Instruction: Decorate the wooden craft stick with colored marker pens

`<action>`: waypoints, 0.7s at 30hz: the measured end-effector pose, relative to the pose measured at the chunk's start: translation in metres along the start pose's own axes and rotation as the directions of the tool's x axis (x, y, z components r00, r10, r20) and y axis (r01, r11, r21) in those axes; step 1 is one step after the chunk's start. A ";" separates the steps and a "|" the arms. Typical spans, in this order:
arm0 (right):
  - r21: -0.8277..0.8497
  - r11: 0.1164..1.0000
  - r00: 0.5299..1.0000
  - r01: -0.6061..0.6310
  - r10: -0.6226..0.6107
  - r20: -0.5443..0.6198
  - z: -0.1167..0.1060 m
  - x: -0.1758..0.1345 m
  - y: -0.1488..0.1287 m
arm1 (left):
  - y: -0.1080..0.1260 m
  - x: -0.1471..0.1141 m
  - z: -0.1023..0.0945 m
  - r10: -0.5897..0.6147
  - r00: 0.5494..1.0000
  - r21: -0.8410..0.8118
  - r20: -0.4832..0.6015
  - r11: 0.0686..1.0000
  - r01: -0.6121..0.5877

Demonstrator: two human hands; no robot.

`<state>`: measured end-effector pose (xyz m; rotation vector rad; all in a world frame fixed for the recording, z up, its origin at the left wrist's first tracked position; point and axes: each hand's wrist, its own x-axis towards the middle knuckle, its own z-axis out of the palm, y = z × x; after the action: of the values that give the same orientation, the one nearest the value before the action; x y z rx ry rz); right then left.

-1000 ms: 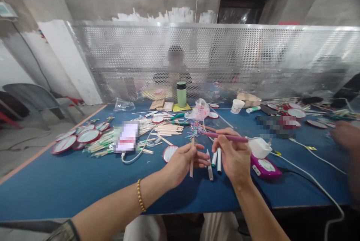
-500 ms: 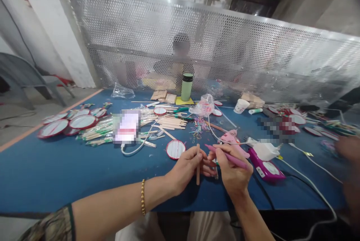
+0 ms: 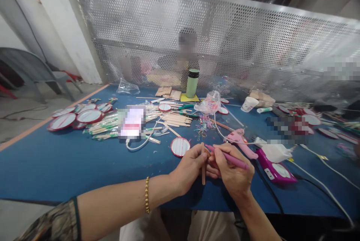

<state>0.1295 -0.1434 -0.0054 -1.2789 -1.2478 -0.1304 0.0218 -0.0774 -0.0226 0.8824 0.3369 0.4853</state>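
Observation:
My left hand (image 3: 191,167) pinches a flat wooden craft stick (image 3: 203,173), held upright between thumb and fingers. Closed around a pink pen (image 3: 234,161), my right hand (image 3: 235,175) points its tip at the upper part of the stick. Whether the tip touches the wood I cannot tell. Just beyond my left hand lies a round white disc with a red rim (image 3: 180,146). More craft sticks (image 3: 177,119) are spread loosely further back on the blue table (image 3: 112,173).
A lit phone (image 3: 132,122) charges on wrapped sticks at left, beside several red-rimmed discs (image 3: 89,116). To the right are a pink glue gun (image 3: 242,143), a magenta power strip (image 3: 275,167) and cables. A green bottle (image 3: 192,84) and paper cup (image 3: 249,104) stand behind.
The pen tip has come closer to the stick, and my hands are nearer together. The whole view has shifted slightly. A blurred hand at the right edge is gone from view.

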 end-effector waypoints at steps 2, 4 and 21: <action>-0.008 1.000 1.000 -0.029 0.029 0.002 0.000 0.000 0.000 | 0.000 -0.001 0.000 0.001 1.000 0.013 -0.001 1.000 -0.001; -0.010 0.999 0.999 -0.050 0.050 0.009 0.001 -0.001 -0.001 | 0.001 -0.002 0.001 -0.003 1.000 0.024 0.009 1.000 0.002; -0.021 0.999 0.999 -0.037 0.036 -0.012 0.002 -0.001 -0.001 | 0.007 -0.006 0.004 -0.009 1.000 0.078 0.010 0.997 0.008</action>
<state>0.1270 -0.1426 -0.0054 -1.3174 -1.2158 -0.1249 0.0168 -0.0796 -0.0142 0.9584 0.3523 0.4622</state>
